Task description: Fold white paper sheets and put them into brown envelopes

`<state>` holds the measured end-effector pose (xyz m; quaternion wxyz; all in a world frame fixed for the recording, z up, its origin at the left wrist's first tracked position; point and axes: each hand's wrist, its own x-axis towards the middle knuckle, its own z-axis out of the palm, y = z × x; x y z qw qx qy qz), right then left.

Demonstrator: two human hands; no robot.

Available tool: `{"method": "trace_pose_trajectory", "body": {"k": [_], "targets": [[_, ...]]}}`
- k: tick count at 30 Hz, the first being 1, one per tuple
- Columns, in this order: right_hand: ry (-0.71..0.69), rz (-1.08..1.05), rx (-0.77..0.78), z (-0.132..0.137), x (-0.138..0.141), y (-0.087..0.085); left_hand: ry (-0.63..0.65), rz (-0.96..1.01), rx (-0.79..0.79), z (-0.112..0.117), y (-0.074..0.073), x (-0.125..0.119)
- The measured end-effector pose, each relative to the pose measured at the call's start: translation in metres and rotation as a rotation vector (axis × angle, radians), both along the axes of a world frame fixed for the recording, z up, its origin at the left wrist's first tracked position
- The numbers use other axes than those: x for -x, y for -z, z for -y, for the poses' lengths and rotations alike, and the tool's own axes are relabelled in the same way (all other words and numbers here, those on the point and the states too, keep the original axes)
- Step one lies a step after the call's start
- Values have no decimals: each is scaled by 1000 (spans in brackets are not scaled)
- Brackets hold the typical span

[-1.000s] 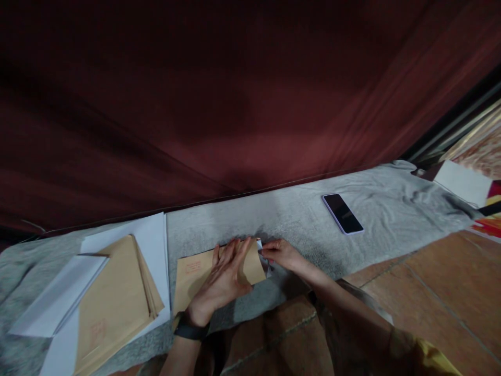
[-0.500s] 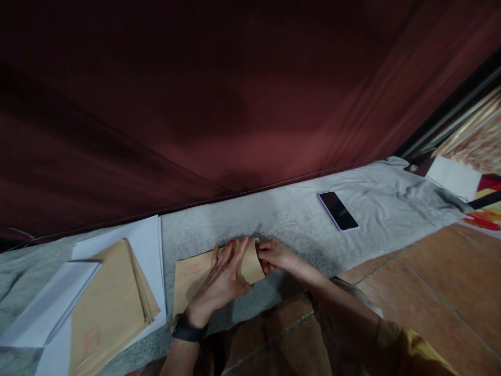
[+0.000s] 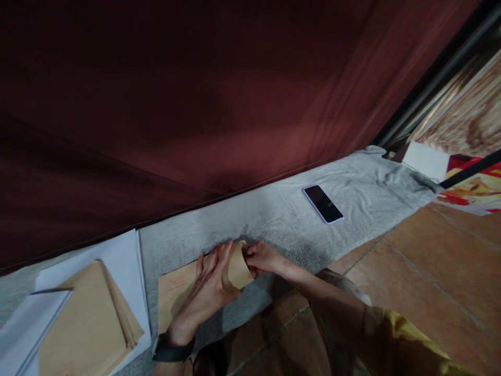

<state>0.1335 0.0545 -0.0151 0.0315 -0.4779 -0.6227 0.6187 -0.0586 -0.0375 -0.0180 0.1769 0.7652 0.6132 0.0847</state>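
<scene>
A tan paper envelope (image 3: 172,292) with red print lies on the grey cloth, its right end bulging up into a curved opening. My left hand (image 3: 207,290), a dark band on its wrist, lies across the envelope with fingers spread and thumb apart. At the open end, my right hand (image 3: 263,257) has its fingers curled together against the envelope's edge. Those fingertips are partly hidden at the opening. Whether they pinch anything inside cannot be seen.
More tan envelopes (image 3: 84,324) lie fanned over white paper sheets (image 3: 129,271) at the left, beside folded white papers (image 3: 35,324). A phone (image 3: 323,204) rests on the grey cloth (image 3: 270,201). Behind hangs a dark red curtain (image 3: 235,115); brown floor tiles (image 3: 422,271) lie at the right.
The camera view has turned slightly right, so everything appears shifted left. Both hands keep nearly the same hold on the envelope.
</scene>
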Motion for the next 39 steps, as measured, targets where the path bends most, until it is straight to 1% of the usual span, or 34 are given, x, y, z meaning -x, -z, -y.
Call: {"method": "trace_pose_trajectory", "body": {"k": [5, 10, 12, 16, 17, 19, 25, 30, 32, 34, 37, 39], "targets": [[-26, 28, -76, 4, 2, -1, 7, -2, -33, 0, 4, 1], [-68, 17, -118, 1, -4, -1, 27, -32, -62, 2, 7, 1], [-60, 44, -215, -4, -9, -1, 41, -46, -74, 2, 6, 2], [93, 184, -528, -12, -16, 3, 79, -56, -91, 5, 4, 2], [117, 200, -580, -13, -17, 4, 90, -57, -95, 5, 4, 1], [114, 201, -633, -13, -18, 7, 107, -54, -104, 8, 3, 0], [-9, 132, -628, -11, -19, 15, 143, -61, -106, 20, 3, -10], [-12, 71, -610, -11, -21, 19, 174, -76, -150, 27, 11, -17], [-10, 9, -556, -10, -22, 21, 172, -73, -151, 28, 14, -19], [7, -58, -462, -8, -21, 24, 160, -58, -145, 28, 16, -20], [74, -131, -314, -4, -18, 28, 131, -16, -131, 29, 18, -23], [107, -156, -272, -1, -17, 29, 115, 16, -126, 30, 17, -25]]}}
